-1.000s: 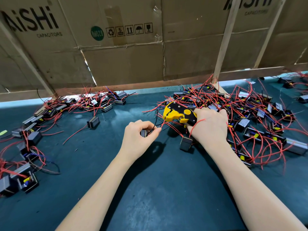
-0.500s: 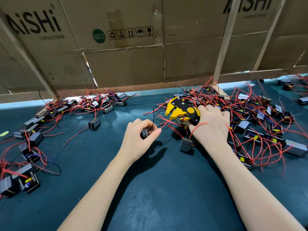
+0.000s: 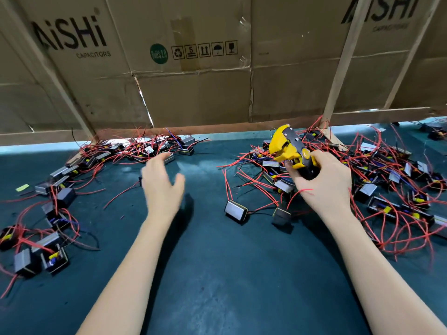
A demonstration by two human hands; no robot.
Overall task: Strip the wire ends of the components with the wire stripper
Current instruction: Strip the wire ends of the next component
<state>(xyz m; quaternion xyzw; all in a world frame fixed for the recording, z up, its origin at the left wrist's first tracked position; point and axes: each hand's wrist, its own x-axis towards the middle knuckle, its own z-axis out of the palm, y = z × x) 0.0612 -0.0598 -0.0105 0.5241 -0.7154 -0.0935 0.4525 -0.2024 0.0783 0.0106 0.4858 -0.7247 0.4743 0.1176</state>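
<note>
My right hand (image 3: pixel 321 182) grips the yellow and black wire stripper (image 3: pixel 290 151) by its handles, jaws pointing up and left above the right pile of components (image 3: pixel 391 189) with red wires. My left hand (image 3: pixel 162 184) hovers blurred over the mat, fingers spread, holding nothing. Beyond it lies the left pile of components (image 3: pixel 145 148). Two loose black components (image 3: pixel 235 211) (image 3: pixel 281 216) lie on the mat between my hands, with red and black leads.
A dark teal mat (image 3: pixel 217 274) covers the bench. A cardboard wall (image 3: pixel 193 93) with wooden slats (image 3: pixel 338 68) stands close behind both piles. More components with red wires (image 3: pixel 48 233) are scattered along the left edge.
My left hand has let go of the small component it pinched and swung left and away with fingers spread. My right hand has lifted the stripper up and tilted its jaws upward.
</note>
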